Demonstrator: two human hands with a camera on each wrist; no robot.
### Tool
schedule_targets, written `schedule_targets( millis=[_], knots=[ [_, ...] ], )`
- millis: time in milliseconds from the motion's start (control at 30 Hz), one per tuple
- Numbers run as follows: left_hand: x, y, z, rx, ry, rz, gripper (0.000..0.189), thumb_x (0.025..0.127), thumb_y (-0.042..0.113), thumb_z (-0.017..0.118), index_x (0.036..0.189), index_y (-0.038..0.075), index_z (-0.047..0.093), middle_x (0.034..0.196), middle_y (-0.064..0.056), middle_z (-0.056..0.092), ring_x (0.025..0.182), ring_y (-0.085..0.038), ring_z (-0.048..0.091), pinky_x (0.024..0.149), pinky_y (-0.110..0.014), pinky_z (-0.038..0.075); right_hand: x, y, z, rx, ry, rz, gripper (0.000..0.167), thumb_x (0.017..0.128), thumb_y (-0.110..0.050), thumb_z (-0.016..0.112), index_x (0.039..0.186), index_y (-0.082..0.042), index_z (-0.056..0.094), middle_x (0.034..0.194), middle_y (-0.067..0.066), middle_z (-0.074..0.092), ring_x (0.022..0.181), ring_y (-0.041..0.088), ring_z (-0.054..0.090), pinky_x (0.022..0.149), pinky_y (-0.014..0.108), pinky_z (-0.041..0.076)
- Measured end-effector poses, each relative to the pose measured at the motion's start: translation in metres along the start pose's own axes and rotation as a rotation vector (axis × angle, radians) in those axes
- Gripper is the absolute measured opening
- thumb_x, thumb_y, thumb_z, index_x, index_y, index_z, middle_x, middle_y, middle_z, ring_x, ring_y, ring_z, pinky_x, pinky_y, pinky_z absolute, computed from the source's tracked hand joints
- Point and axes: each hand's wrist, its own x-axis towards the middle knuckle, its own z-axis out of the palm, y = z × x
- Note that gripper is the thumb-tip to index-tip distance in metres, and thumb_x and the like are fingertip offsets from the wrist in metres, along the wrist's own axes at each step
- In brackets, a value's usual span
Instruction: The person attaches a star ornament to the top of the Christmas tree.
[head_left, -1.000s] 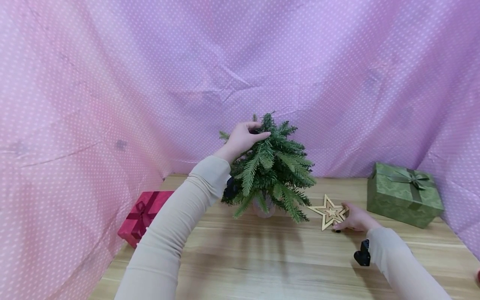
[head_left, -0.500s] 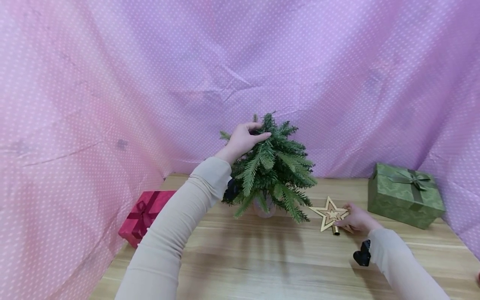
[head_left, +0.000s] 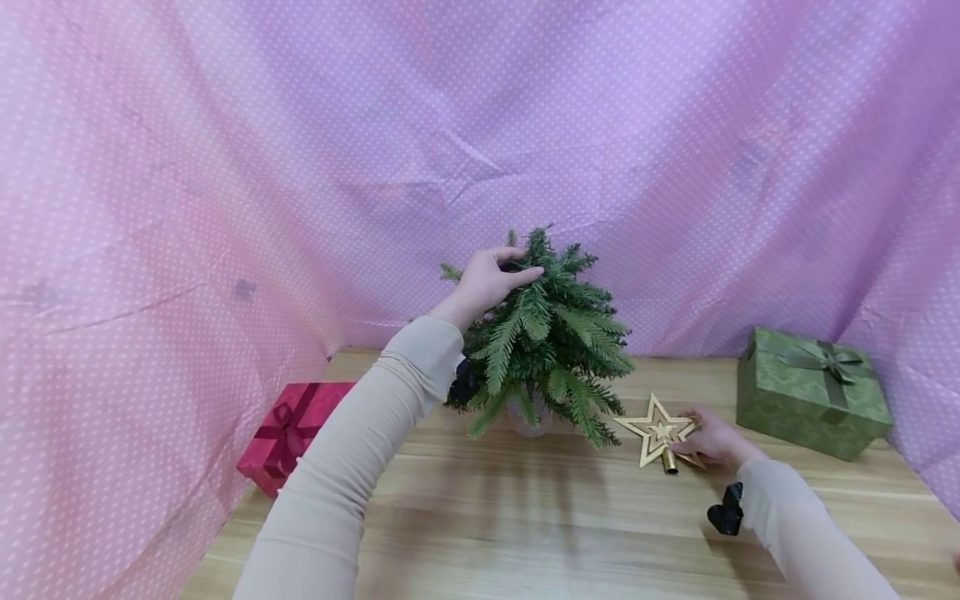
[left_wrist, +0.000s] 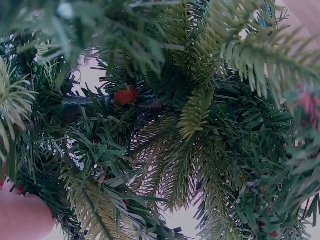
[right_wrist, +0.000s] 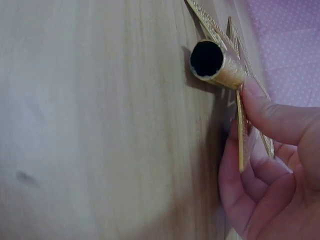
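A small artificial Christmas tree (head_left: 555,333) stands upright at the middle of the table, its pale base partly hidden under the branches. My left hand (head_left: 483,282) grips it near the top, thumb in front and fingers among the needles. In the left wrist view, green branches (left_wrist: 195,115) fill the picture and one fingertip (left_wrist: 25,215) shows at the lower left. To the right of the tree, my right hand (head_left: 716,437) pinches a gold star tree topper (head_left: 651,427) by its right side. The topper's hollow tube (right_wrist: 212,62) faces the right wrist camera, close over the tabletop.
A red gift box (head_left: 281,437) with a ribbon lies at the left, partly behind my left sleeve. At the back right sits a green gift box (head_left: 810,400) with a bow. Pink dotted cloth (head_left: 480,125) hangs around the wooden table (head_left: 525,517).
My right hand has turned the star topper, so its gold tube now shows below the star, pointing toward me. The left hand keeps its hold on the tree.
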Motion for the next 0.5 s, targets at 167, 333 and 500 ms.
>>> schedule_targets(
  millis=[167,333,500],
  knots=[
    [0.0006,-0.0019,0.0003,-0.006,0.004,0.002,0.051,0.087,0.035,0.069,0.133,0.019,0.056,0.145,0.000,0.046,0.135,-0.020,0.039,0.107,-0.037,0.039,0.0019,0.0000,0.0039,0.008,-0.007,-0.036,0.065,0.083,0.002,0.068,0.129,0.014,0.024,0.069,-0.002,0.053,0.046,0.003,0.040,0.044,0.018,0.035],
    [0.0003,-0.0022,0.0006,-0.008,0.005,-0.003,0.051,0.087,0.036,0.068,0.134,0.020,0.056,0.146,0.000,0.044,0.136,-0.020,0.037,0.107,-0.038,0.038,0.0004,-0.0053,0.0093,0.047,-0.018,-0.092,0.061,0.084,0.007,0.063,0.129,0.017,0.024,0.069,-0.002,0.055,0.043,0.003,0.040,0.041,0.017,0.035],
    [-0.0002,-0.0015,0.0011,-0.008,-0.001,-0.004,0.052,0.087,0.037,0.068,0.134,0.019,0.055,0.147,-0.001,0.042,0.137,-0.020,0.036,0.109,-0.038,0.037,0.0056,0.0014,0.0094,0.126,-0.022,-0.142,0.070,0.081,-0.002,0.071,0.128,0.016,0.023,0.069,-0.002,0.057,0.045,0.002,0.042,0.042,0.018,0.036]
  ],
)
